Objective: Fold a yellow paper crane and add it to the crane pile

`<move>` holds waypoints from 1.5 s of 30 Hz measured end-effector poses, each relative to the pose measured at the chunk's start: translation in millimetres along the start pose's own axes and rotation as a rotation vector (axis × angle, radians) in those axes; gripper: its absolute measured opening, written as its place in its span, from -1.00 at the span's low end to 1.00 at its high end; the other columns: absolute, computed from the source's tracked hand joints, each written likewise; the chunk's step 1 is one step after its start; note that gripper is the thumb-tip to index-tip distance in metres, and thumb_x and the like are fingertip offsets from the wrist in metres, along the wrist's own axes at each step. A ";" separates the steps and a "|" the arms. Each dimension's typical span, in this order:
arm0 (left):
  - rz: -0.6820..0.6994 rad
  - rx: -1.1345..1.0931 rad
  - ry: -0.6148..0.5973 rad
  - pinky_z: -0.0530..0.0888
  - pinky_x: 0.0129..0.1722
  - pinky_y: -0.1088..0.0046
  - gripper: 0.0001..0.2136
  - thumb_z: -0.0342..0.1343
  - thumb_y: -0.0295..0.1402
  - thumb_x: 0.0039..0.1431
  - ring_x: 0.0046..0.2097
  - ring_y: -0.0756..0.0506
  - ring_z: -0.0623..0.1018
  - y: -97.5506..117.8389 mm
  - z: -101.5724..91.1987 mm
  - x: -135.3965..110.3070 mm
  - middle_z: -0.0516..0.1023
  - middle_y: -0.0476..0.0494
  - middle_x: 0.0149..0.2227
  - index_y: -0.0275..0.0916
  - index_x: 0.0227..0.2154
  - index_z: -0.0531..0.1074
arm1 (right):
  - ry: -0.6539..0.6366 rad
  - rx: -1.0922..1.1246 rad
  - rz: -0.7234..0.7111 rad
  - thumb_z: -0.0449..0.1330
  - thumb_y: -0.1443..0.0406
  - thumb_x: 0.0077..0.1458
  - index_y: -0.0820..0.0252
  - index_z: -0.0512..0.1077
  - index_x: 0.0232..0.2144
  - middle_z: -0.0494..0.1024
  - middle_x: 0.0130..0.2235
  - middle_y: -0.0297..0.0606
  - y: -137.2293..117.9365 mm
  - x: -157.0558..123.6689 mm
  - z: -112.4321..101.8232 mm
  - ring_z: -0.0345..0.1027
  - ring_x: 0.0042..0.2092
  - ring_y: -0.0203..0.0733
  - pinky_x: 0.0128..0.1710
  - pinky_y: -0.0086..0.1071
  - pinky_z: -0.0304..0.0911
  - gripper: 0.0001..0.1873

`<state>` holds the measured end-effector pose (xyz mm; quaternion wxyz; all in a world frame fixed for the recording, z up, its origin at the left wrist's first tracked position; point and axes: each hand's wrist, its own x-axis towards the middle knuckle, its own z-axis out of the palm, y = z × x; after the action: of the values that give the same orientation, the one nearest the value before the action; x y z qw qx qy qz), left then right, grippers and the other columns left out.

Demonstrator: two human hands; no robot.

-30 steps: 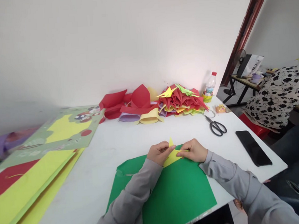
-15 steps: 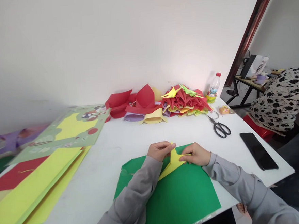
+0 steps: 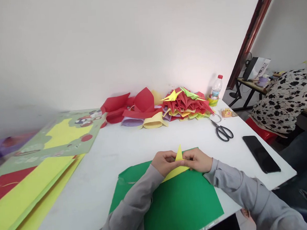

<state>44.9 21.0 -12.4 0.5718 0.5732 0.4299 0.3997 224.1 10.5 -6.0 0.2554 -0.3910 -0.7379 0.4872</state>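
Both my hands pinch a small folded yellow paper [image 3: 178, 158] just above a large green paper sheet [image 3: 172, 201] on the white table [image 3: 114, 156]. My left hand [image 3: 164, 162] grips its left side with fingers closed. Closed on the right side is my right hand [image 3: 199, 159], its fingers almost meeting the left ones. A pointed tip of the paper sticks up between the hands, and a flap shows below them.
A heap of folded red, yellow and green paper shapes [image 3: 184, 104] and curled sheets [image 3: 137, 109] lies by the wall. Scissors [image 3: 221, 129], a black phone [image 3: 261, 153], a water bottle [image 3: 215, 88]. Large coloured sheets [image 3: 36, 172] at left. A seated person [image 3: 284, 99] at right.
My hands have come closer together on the yellow paper, and its tip now stands upright between them. The long flap that stuck out lower left looks shorter.
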 end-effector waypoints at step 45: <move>-0.192 0.086 -0.237 -0.03 -0.66 0.51 -0.66 0.34 -0.18 -0.43 -0.70 0.12 0.09 -9.0 0.7 -3.1 0.17 0.13 -0.84 -0.25 -0.82 0.29 | 0.227 0.353 0.016 0.28 -0.14 -0.14 0.25 0.43 -0.57 0.37 -0.68 -0.41 3.9 5.1 -2.0 0.17 -0.61 -0.38 -0.51 -0.44 0.13 -0.47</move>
<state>44.3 17.6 -21.3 0.6289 0.5965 0.4290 0.2542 224.0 16.6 -8.8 0.3975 -0.3982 -0.6045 0.5639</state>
